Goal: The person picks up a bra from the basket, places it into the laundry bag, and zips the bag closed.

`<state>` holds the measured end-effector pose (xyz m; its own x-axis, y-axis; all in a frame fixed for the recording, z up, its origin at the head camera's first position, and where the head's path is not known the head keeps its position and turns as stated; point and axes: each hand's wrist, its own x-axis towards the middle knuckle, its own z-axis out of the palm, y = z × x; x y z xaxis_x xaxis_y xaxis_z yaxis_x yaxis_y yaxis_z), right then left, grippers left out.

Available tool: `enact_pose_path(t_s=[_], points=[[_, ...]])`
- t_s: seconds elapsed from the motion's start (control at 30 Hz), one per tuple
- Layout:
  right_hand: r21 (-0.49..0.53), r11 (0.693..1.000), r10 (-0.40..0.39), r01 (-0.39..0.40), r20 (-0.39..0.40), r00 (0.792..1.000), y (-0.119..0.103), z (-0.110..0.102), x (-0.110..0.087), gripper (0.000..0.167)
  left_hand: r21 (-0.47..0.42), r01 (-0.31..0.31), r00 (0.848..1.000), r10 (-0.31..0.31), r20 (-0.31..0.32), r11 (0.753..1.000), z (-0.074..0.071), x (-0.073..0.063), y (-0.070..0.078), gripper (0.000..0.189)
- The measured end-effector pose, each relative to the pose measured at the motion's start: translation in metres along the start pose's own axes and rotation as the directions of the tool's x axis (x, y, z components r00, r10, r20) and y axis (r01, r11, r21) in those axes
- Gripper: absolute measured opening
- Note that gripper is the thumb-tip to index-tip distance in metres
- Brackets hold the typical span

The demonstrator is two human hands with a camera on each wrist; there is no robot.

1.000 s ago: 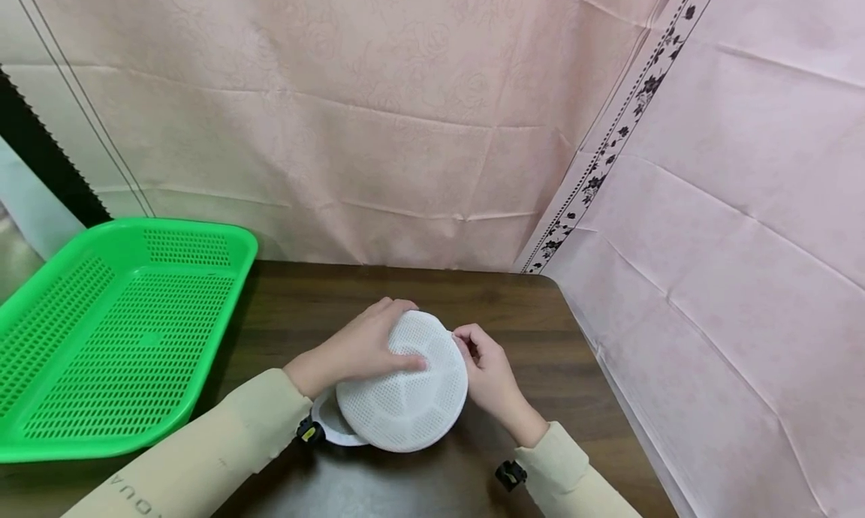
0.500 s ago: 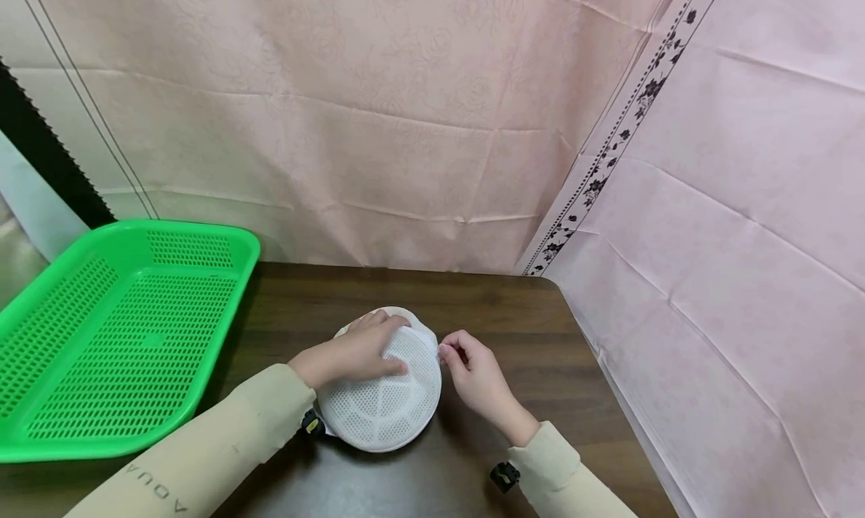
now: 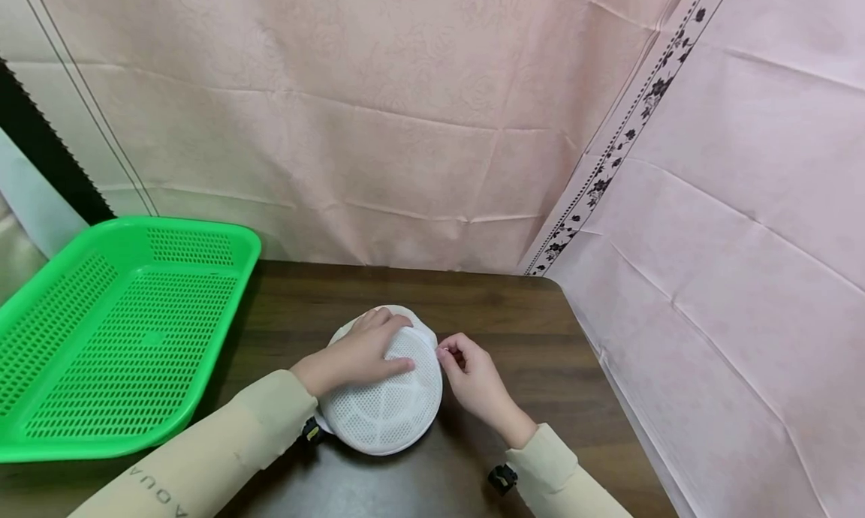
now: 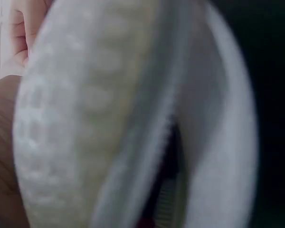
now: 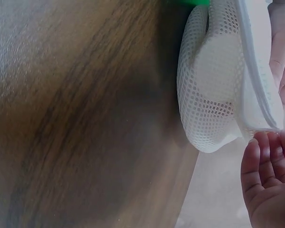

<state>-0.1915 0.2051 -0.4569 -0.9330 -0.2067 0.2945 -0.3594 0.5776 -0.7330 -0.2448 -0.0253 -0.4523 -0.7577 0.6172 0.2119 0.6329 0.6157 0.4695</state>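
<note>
A round white mesh laundry bag [image 3: 388, 420] is held tilted over the table in the head view. My left hand [image 3: 365, 353] grips its upper left part, thumb lying on the mesh face. At the bag's right edge, my right hand [image 3: 476, 379] pinches the corner where the zipper [image 5: 257, 90] ends, fingertips together. The right wrist view shows the bag [image 5: 216, 80] bulging, with a pale rounded shape behind the mesh. Close up in the left wrist view, a dark gap parts the mesh side [image 4: 61, 118] from a white band [image 4: 228, 156].
A green plastic basket [image 3: 243, 278] with slatted walls stands on the left of the brown wooden table [image 3: 513, 308]. Pink patterned cloth [image 3: 378, 165] hangs behind the table, and paler cloth [image 3: 743, 240] runs along the right edge.
The bag and both hands have shifted a little left, and the bag has turned, hiding most of the lower-left loop behind it. Over the last half second little has moved.
</note>
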Motion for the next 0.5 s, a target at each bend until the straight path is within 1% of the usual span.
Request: enact_pose_path(t_s=[0.17, 0.3, 0.43, 0.5], points=[[0.0, 1.0, 0.01, -0.01, -0.002, 1.0, 0.0014, 0.0019, -0.0004, 0.012, -0.004, 0.02, 1.0, -0.02, 0.006, 1.0, 0.0034, 0.0, -0.0036, 0.056], [0.006, 1.0, 0.016, -0.016, -0.002, 1.0, 0.0013, 0.0031, -0.0009, 0.012, -0.007, 0.028, 0.999, -0.028, -0.015, 1.0, 0.0058, 0.0008, -0.0039, 0.045], [0.01, 1.0, 0.006, -0.006, -0.007, 1.0, 0.001, 0.0045, -0.0004, 0.013, -0.012, -0.01, 0.999, 0.009, -0.047, 1.0, 0.0073, 0.0026, 0.0, 0.038], [0.015, 1.0, 0.0, 0.0, -0.013, 1.0, 0.0005, 0.0052, -0.0001, 0.009, -0.009, -0.039, 0.998, 0.038, -0.057, 0.999, 0.0076, 0.0033, 0.0028, 0.037]])
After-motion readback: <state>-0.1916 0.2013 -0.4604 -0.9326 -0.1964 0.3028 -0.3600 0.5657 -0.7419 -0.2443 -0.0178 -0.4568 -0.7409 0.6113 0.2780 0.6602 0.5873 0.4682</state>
